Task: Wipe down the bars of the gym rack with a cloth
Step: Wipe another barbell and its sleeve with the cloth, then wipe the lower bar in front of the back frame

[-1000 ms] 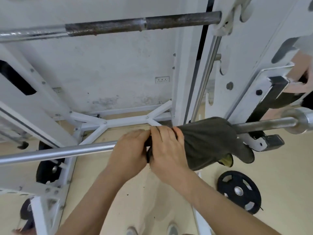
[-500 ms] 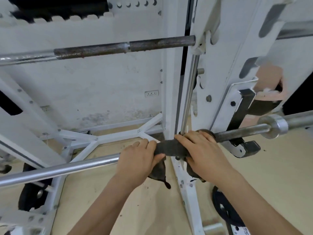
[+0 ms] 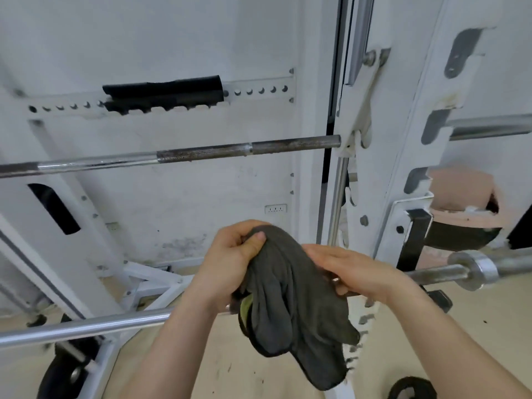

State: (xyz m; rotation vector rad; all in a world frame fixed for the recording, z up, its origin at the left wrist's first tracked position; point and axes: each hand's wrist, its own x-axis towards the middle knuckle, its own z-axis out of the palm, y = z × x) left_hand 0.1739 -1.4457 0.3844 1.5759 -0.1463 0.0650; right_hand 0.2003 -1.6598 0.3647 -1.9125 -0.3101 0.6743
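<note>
Cloth (image 3: 290, 306) (dark grey) in left hand (image 3: 230, 266)

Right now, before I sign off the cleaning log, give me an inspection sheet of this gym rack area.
Surface: beige floor, dark specks on it.
Job's things: dark grey cloth, bunched, hangs in front of the lower barbell; upper bar looks rusty along its middle.
Clutter: black weight plates low down, left plate and right plate.
Hands: left hand grips the cloth's top with curled fingers; right hand lies on the cloth, grip unclear.
Cables: nothing seen.
Surroundings: white rack upright; stained white wall with a socket.
</note>
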